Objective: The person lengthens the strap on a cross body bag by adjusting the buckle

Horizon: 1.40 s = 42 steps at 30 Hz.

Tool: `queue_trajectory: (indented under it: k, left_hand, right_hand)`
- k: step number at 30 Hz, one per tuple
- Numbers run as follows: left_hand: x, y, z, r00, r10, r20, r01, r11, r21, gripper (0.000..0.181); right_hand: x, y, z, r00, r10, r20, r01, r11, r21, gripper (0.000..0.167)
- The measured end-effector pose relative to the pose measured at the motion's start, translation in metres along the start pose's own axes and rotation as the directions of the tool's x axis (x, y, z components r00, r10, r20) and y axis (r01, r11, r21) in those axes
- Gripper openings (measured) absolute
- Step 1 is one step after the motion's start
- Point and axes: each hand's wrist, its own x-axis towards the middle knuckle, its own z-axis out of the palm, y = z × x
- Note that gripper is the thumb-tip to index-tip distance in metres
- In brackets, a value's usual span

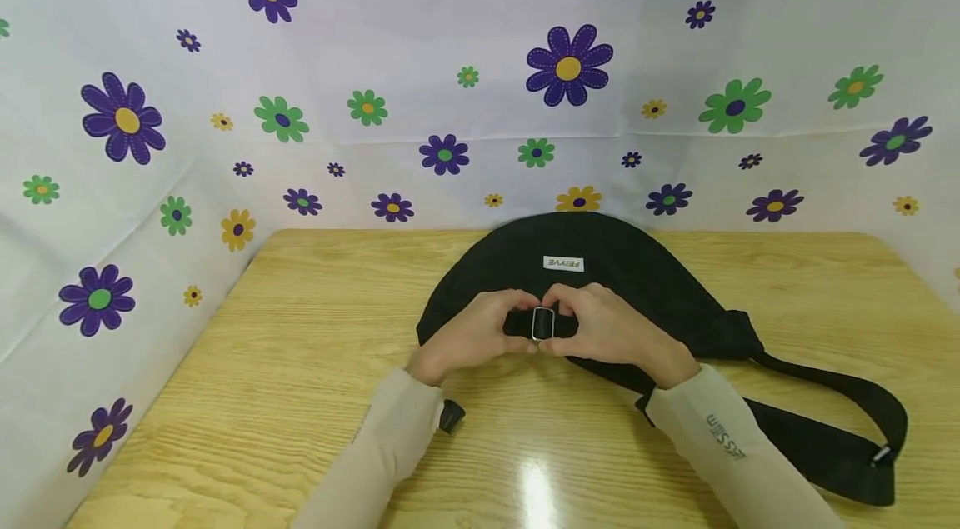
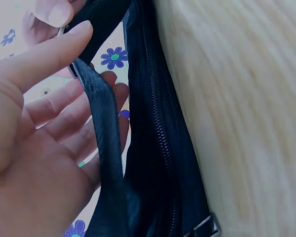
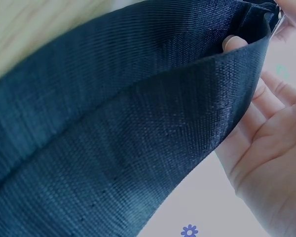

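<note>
A black waist bag lies on the wooden table with its label upside down to me. Above its near edge, both hands hold a rectangular metal strap slider threaded with black webbing. My left hand pinches the slider's left side between thumb and forefinger; its other fingers spread behind the narrow strap in the left wrist view. From the right, my right hand pinches the slider's other side. In the right wrist view the wide webbing loops toward the slider, partly covering that hand's fingers.
The bag's long strap loops out over the right of the table. A small black strap end or buckle piece lies by the left sleeve. A flowered cloth hangs behind the table and along its left side.
</note>
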Motion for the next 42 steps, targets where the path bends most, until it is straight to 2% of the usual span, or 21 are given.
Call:
queue_trajectory:
  k: [3, 6, 9, 11, 13, 15, 18, 21, 28, 33, 40, 42]
  left_hand:
    - [0.0, 0.0, 0.002, 1.0, -0.011, -0.009, 0.011, 1.0, -0.02, 0.045]
    - [0.0, -0.001, 0.003, 1.0, -0.007, -0.013, 0.007, 1.0, -0.029, 0.043]
    - [0.001, -0.001, 0.003, 1.0, 0.005, -0.015, -0.006, 1.0, -0.026, 0.042]
    - [0.001, -0.001, 0.004, 1.0, 0.003, -0.013, -0.003, 1.0, -0.022, 0.042]
    - [0.001, -0.001, 0.004, 1.0, -0.006, -0.009, 0.005, 1.0, -0.027, 0.042]
    - [0.001, -0.001, 0.004, 1.0, -0.016, -0.003, 0.016, 0.999, -0.035, 0.043]
    - [0.001, -0.002, 0.004, 1.0, -0.024, 0.0, 0.024, 0.999, -0.039, 0.043]
    - [0.001, -0.003, 0.005, 1.0, -0.021, -0.003, 0.021, 0.999, -0.038, 0.044]
    - [0.0, -0.007, 0.01, 0.999, -0.018, 0.031, 0.019, 0.999, -0.042, 0.045]
    - [0.0, -0.007, 0.009, 1.0, -0.011, 0.028, 0.012, 0.999, -0.047, 0.05]
    - [0.0, -0.007, 0.007, 0.999, -0.022, 0.027, 0.024, 0.997, -0.078, 0.053]
    - [0.0, -0.006, 0.008, 0.999, -0.026, 0.033, 0.028, 0.996, -0.086, 0.054]
  right_hand:
    - [0.0, 0.002, -0.001, 1.0, 0.003, 0.02, -0.004, 0.999, 0.047, 0.039]
    - [-0.001, 0.008, -0.004, 0.998, -0.005, 0.07, -0.007, 0.986, 0.168, 0.04]
    - [-0.003, 0.016, -0.01, 0.989, 0.01, 0.147, -0.06, 0.938, 0.343, 0.04]
    - [-0.004, 0.021, -0.014, 0.98, 0.043, 0.195, -0.122, 0.902, 0.415, 0.037]
    - [-0.006, 0.026, -0.019, 0.966, 0.093, 0.24, -0.197, 0.867, 0.457, 0.033]
    - [-0.008, 0.03, -0.022, 0.952, 0.135, 0.276, -0.256, 0.845, 0.469, 0.028]
    - [-0.011, 0.036, -0.026, 0.936, 0.162, 0.313, -0.306, 0.813, 0.495, 0.023]
    - [-0.016, 0.041, -0.027, 0.932, 0.15, 0.329, -0.315, 0.782, 0.538, 0.023]
    - [-0.025, 0.052, -0.02, 0.938, 0.057, 0.343, -0.279, 0.71, 0.646, 0.027]
    - [-0.02, 0.053, -0.016, 0.948, 0.02, 0.318, -0.243, 0.689, 0.683, 0.025]
    - [-0.016, 0.052, -0.017, 0.951, 0.026, 0.307, -0.237, 0.698, 0.676, 0.024]
    - [-0.016, 0.052, -0.017, 0.952, 0.028, 0.306, -0.239, 0.692, 0.681, 0.024]
